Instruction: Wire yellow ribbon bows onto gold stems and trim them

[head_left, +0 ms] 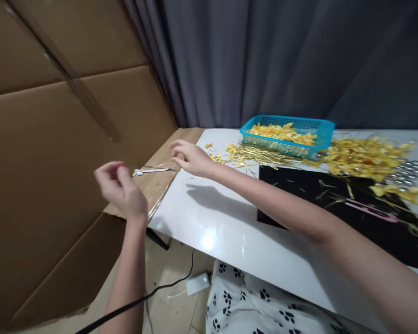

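My left hand (pixel 120 189) is raised in front of the cardboard at the left, its fingers curled in toward the thumb. Whatever it may hold is hidden. My right hand (pixel 194 159) reaches across to the table's left end, with fingers loosely bent and a gap between them and the thumb. Between the two hands, a thin white strip with a knotted end (pixel 149 171) shows over a cardboard flap (pixel 160 183). To the right of my right hand lie small yellow ribbon flowers (pixel 231 149) and a bundle of gold wire stems (pixel 264 155).
A blue plastic basket (pixel 322 134) holds yellow petals. Beside it are a yellow flower pile (pixel 364 157) and silvery round pieces (pixel 413 171). Pink-handled scissors (pixel 372 210) rest on a black mat (pixel 285 197). A large cardboard wall (pixel 55 153) borders the white table (pixel 209 218); a cable (pixel 160 287) hangs below.
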`<action>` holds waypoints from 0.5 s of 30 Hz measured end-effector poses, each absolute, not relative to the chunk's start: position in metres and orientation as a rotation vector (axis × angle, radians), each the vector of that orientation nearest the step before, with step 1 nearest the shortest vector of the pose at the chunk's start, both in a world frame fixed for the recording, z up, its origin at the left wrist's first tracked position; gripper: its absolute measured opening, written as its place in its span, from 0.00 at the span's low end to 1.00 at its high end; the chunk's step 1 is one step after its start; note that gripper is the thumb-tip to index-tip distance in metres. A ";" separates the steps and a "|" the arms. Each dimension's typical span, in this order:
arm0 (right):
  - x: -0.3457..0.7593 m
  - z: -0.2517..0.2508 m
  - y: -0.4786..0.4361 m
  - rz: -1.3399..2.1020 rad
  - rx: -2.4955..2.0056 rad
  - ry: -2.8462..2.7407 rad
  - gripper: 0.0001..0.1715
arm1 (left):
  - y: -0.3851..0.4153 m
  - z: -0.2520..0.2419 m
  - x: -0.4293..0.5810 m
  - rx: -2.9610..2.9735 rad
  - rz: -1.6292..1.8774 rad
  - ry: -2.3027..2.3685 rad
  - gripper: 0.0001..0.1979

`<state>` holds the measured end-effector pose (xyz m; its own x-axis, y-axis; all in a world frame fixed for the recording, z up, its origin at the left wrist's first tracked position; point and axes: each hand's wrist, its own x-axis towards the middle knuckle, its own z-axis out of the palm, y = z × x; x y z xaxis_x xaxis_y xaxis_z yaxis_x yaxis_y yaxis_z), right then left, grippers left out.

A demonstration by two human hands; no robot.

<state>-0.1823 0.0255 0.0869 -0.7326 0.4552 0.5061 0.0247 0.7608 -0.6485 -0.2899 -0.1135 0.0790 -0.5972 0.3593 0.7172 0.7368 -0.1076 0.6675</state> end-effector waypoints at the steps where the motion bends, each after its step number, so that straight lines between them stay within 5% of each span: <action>1: -0.161 0.088 0.025 0.838 -0.392 -2.262 0.05 | -0.100 0.078 -0.276 -1.320 -1.779 -1.874 0.08; 15: 0.078 0.037 -0.001 0.932 -1.188 -2.055 0.09 | -0.006 0.007 -0.087 -2.890 -1.817 -1.942 0.14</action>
